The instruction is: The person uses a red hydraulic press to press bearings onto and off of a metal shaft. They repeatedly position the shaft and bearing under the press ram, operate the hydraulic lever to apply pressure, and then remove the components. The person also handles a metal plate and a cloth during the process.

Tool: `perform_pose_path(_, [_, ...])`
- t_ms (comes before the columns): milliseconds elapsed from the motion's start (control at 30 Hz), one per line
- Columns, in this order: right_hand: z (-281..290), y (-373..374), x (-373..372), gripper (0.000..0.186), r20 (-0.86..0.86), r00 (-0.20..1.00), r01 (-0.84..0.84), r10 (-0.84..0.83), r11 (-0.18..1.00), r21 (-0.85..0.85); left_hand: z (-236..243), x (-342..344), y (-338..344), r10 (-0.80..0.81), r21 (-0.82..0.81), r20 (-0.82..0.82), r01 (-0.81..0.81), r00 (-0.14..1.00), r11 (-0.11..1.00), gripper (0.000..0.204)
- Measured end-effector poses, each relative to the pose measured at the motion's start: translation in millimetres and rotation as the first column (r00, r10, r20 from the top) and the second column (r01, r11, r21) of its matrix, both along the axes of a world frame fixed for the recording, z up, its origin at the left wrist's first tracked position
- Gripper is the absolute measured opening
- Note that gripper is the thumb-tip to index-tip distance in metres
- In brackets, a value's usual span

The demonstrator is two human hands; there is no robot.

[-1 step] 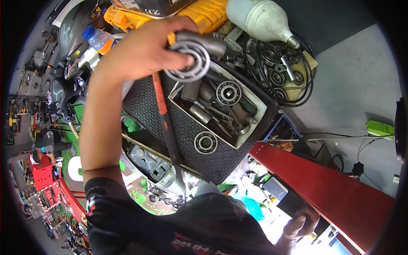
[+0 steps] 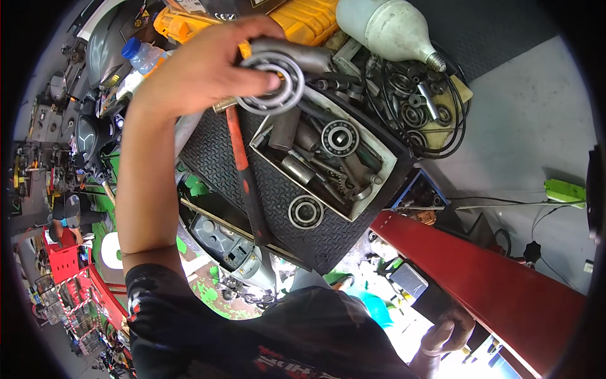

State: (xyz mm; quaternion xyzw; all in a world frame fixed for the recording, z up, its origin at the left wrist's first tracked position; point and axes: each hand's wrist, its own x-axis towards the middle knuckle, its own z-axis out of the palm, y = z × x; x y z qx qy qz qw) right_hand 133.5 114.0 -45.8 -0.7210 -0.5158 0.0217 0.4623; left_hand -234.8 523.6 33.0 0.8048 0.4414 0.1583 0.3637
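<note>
My left hand (image 2: 218, 72) is closed on a large ball bearing (image 2: 295, 88), my thumb lying across its centre. It is raised over the upper end of a parts box. A dark metal tube (image 2: 306, 58) lies just beyond the bearing, by my fingers; it seems to be in the same hand, though the grip is hidden. In the open box (image 2: 260, 151) are cylinders, gears and metal pieces, with a second bearing (image 2: 326, 140) on top. A third bearing (image 2: 295, 213) lies on the black ribbed mat. My right hand (image 2: 447, 333) is low at the right, fingers curled around something unseen.
A hammer with a red and black handle (image 2: 238, 148) lies left of the box. Beyond it are a yellow case (image 2: 309, 26), a large bulb (image 2: 394, 28) and a bottle (image 2: 146, 58). Cables loop around loose bearings at right. A red beam (image 2: 480, 284) slants past my right hand.
My left hand has shifted slightly left and away from me with the bearing, and the metal tube has shifted with it. The hammer's head now shows. My right hand stays put.
</note>
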Motion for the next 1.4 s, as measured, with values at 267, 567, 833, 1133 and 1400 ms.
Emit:
perform_pose_path(267, [0.7,-4.5,3.7,0.048,0.017,1.0,-0.006,0.007,1.0,-0.023,4.1,-24.0,2.6,0.052,-0.015,0.086,-0.051,0.995,0.999,0.058])
perform_pose_path(567, [-0.1,-4.8,1.8,0.047,0.015,1.0,0.008,-0.008,1.0,-0.023,-10.6,-2.7,-1.9,-0.005,0.002,-0.059,0.005,0.998,1.0,0.05])
perform_pose_path(833, [-4.2,-5.4,6.6,0.05,0.065,0.996,0.051,-0.054,0.998,0.042,-12.2,4.9,-3.4,-0.01,-0.036,-0.067,0.008,0.998,0.999,0.049])
perform_pose_path(1133, [20.8,31.6,-32.2,0.05,0.001,0.998,0.066,-0.066,0.997,0.032,-15.8,15.7,3.5,-0.078,-0.038,-0.112,0.074,0.991,0.997,0.05])
perform_pose_path(1400, [17.1,33.9,-34.4,0.049,-0.044,0.998,0.056,-0.053,0.996,0.072,-18.0,13.1,4.4,-0.094,-0.086,-0.082,0.087,0.992,0.993,0.054])
